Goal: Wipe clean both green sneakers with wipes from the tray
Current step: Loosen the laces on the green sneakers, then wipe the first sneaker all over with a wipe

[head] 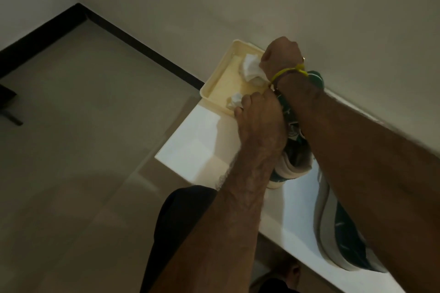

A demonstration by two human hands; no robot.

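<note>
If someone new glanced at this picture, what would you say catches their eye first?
Two bare forearms cross mid-frame: the right hand, a yellow band at its wrist, clutches a white wipe over the cream tray, and the left hand grips a green sneaker. The second sneaker lies on the white shelf, lower right.

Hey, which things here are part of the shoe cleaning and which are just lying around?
Part of the job:
held sneaker, gripped by the left hand
second sneaker on the white ledge
wipe in the right hand
cream tray
crumpled wipe in it

Just lying about:
dark object on the floor
</note>
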